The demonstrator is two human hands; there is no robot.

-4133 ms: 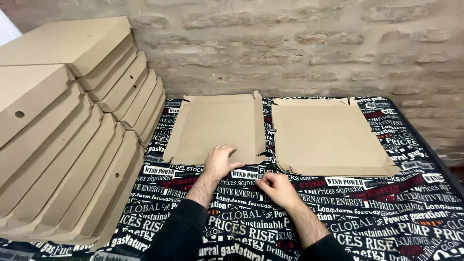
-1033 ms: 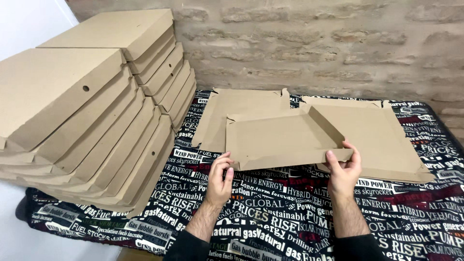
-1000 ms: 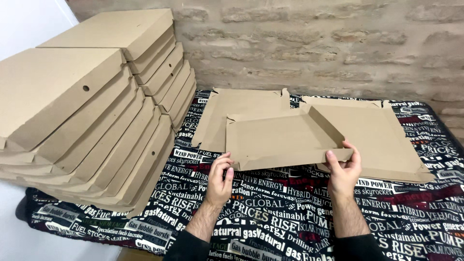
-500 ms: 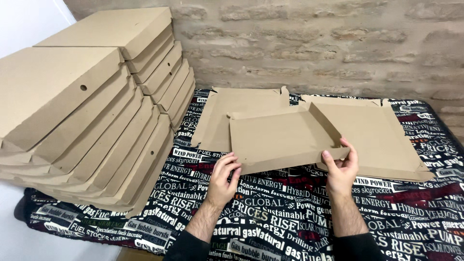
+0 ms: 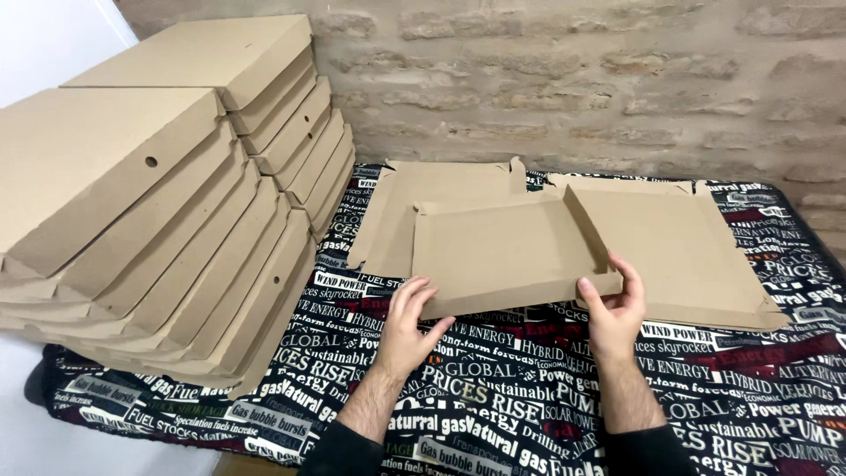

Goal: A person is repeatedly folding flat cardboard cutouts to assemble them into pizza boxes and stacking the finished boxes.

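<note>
A flat brown cardboard box blank (image 5: 507,251) with folded-up side flaps is lifted a little above the table, tilted toward me. My right hand (image 5: 612,308) pinches its front right corner between thumb and fingers. My left hand (image 5: 405,322) is under its front left edge with fingers spread, touching or nearly touching the board. Beneath the blank lie two more flat cardboard blanks, one on the left (image 5: 441,181) and one on the right (image 5: 683,247).
Two leaning stacks of assembled flat cardboard boxes (image 5: 150,229) fill the left side. The table wears a black cloth (image 5: 493,397) printed with white and red lettering. A brick wall (image 5: 573,79) stands behind the table.
Since four seconds ago I lifted a blank off the pile. In the last second my left hand opened and loosened at the front left edge while the right hand kept its hold.
</note>
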